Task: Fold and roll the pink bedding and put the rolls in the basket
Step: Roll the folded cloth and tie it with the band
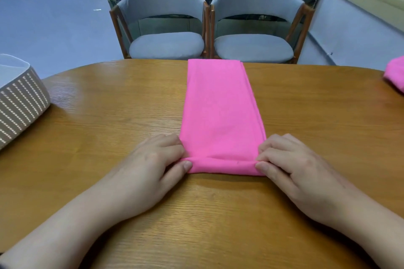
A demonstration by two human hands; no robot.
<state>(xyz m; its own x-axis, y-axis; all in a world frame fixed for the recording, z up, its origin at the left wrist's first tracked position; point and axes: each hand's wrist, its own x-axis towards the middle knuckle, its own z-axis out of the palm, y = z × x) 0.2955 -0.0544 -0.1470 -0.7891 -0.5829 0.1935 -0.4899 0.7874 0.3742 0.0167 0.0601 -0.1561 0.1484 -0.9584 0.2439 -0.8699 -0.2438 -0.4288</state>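
Note:
A pink bedding piece [218, 105], folded into a long narrow strip, lies on the wooden table [109, 116] and runs from the far edge toward me. Its near end is turned over into a small first roll. My left hand [153, 161] pinches the left end of that roll between thumb and fingers. My right hand [288, 159] pinches the right end the same way. A white woven basket [19, 98] stands at the table's left edge, its inside mostly out of view.
Another pink bedding piece [395, 74] lies at the table's right edge, partly cut off. Two grey padded chairs [166, 46] [253, 47] stand close behind the far side of the table.

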